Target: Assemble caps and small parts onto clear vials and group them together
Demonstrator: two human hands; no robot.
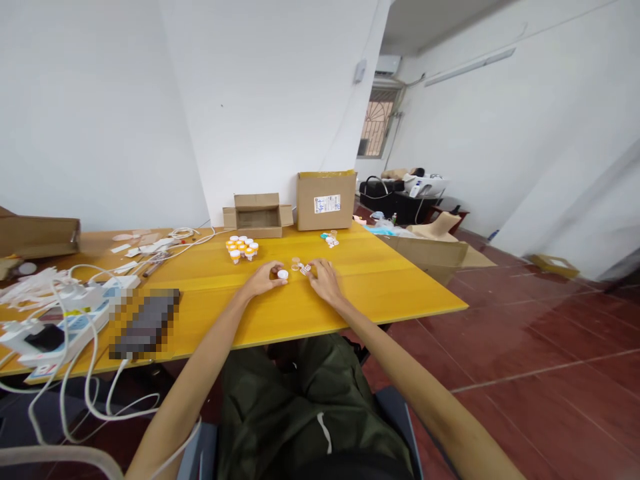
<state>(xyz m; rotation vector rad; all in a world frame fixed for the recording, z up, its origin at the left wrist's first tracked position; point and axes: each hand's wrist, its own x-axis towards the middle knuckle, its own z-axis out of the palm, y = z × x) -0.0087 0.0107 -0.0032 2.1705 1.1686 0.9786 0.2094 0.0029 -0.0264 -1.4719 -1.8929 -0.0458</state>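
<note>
On the yellow table, my left hand [263, 280] curves its thumb and fingers around a small round white cap [283, 274]. What lies under the cap is too small to make out. To the right, my right hand [326, 283] rests low over the tabletop, fingers apart, its fingertips beside small white pieces with dark marks [306, 269]. Between both hands, slightly farther back, are small round clear rings or lids [295, 261]. A cluster of small jars with white lids and orange bands [242, 247] stands behind my left hand.
An open cardboard box [259, 219] and a taller labelled carton [326, 201] stand at the back. Small white and teal bits [330, 239] lie before the carton. On the left are a pixelated dark device [147, 323], power strips [83, 327] and loose cables. Another carton [425, 257] sits beyond the right edge.
</note>
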